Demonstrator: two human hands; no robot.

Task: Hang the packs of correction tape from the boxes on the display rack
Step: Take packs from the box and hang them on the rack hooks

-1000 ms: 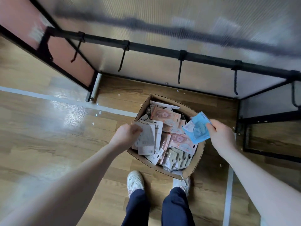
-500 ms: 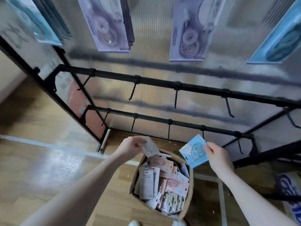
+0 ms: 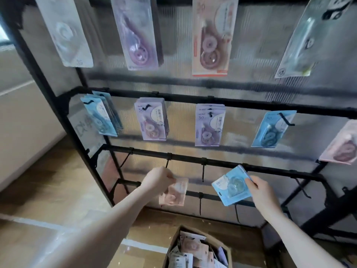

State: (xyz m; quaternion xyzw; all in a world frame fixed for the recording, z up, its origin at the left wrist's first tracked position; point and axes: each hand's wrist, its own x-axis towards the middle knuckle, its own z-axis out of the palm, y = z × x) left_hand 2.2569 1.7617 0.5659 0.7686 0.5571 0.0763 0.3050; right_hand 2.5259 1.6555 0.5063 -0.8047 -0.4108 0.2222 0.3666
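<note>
Cardboard box (image 3: 174,242) at bottom centre on the wood floor (image 3: 48,190), full of loose correction tape packs. Above it, 2 bare forearms reach toward the rack. Left hand (image 3: 159,179) pinches the top edge of a pink pack (image 3: 173,194), which hangs just below an empty hook (image 3: 167,163). Right hand (image 3: 260,190) grips a blue pack (image 3: 229,187) by its right edge, tilted, in front of the lower bar. Display rack (image 3: 241,103) behind: black bars, ribbed translucent backing. Middle bar carries 5 hanging groups: blue, lilac, lilac, blue, pink. Top row holds 4 larger packs, blurred.
</note>
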